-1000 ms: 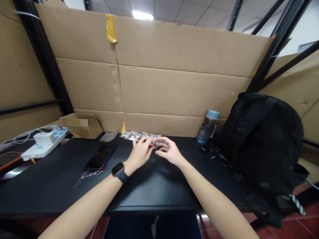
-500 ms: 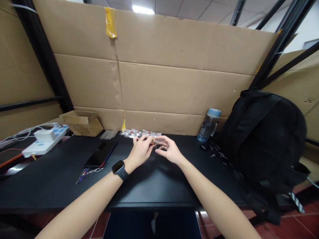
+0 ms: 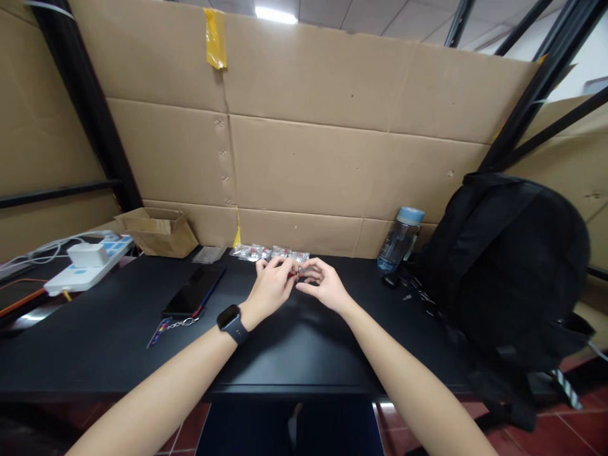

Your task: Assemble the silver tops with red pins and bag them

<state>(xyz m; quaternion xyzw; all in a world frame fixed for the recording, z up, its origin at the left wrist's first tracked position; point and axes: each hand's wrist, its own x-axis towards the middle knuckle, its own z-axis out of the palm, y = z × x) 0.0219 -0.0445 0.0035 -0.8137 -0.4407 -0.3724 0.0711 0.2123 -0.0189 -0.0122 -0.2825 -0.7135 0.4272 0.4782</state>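
My left hand (image 3: 272, 286), with a dark watch (image 3: 232, 322) at its wrist, is closed in a pinch above the black table. A tiny item with a bit of red and a thin shiny edge shows at its fingertips; it is too small to name. Facing it, my right hand (image 3: 327, 289) curls its fingers and thumb around the same item, partly hiding it. Just behind both hands lies a row of small clear plastic packets (image 3: 249, 252) with silvery and red contents. Left of them is a flat stack of clear bags (image 3: 209, 254).
On the left are a phone (image 3: 194, 292) with a keychain (image 3: 164, 326), an open cardboard box (image 3: 164, 234) and a white power strip (image 3: 90, 269). Rightward stand a water bottle (image 3: 401, 239), keys (image 3: 418, 291) and a black backpack (image 3: 513, 272). A cardboard wall (image 3: 308, 164) closes the back.
The view has shifted slightly. My hands stay together at the same spot, and the small item between the fingertips appears turned a little, its thin edge showing less.
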